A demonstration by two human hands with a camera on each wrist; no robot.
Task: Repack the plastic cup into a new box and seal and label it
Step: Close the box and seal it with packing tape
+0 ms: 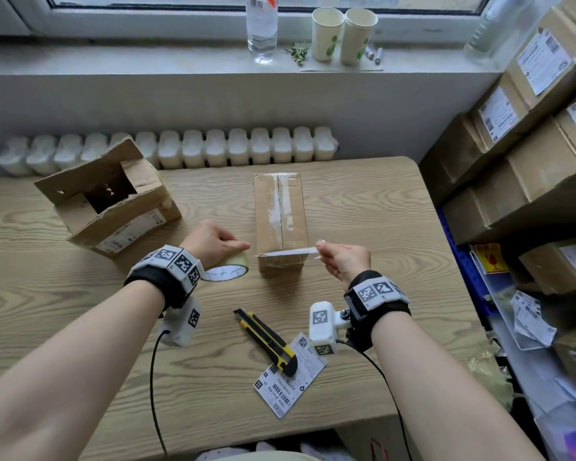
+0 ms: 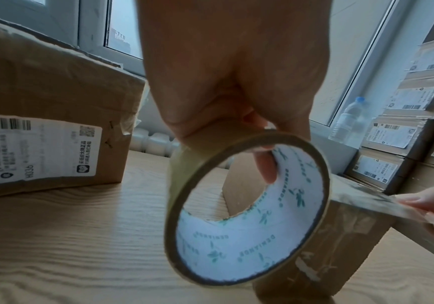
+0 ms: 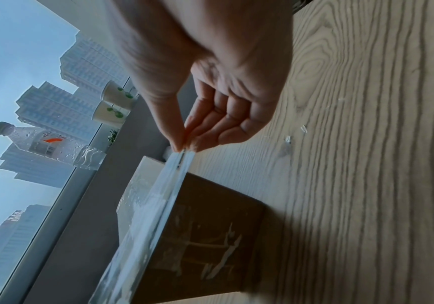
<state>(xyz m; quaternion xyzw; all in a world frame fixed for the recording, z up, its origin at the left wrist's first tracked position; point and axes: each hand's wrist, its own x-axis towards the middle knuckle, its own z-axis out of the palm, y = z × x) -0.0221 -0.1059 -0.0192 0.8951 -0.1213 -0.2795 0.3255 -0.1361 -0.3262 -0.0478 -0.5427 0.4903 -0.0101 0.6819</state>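
My left hand [image 1: 213, 242] grips the tape roll [image 1: 228, 267], a finger hooked inside its core, just left of the closed box [image 1: 280, 221] on the table [image 1: 80, 344]. My right hand [image 1: 345, 259] pinches the tape strip [image 1: 288, 252] between thumb and fingertips [image 3: 182, 139], stretched above the box's near end. The cup itself is out of sight.

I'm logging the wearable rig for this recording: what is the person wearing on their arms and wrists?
Bare forearms, no sleeves. Each wrist has a black strap topped by a white band of black square markers. A white marked camera block hangs under each, trailing a thin black cable.
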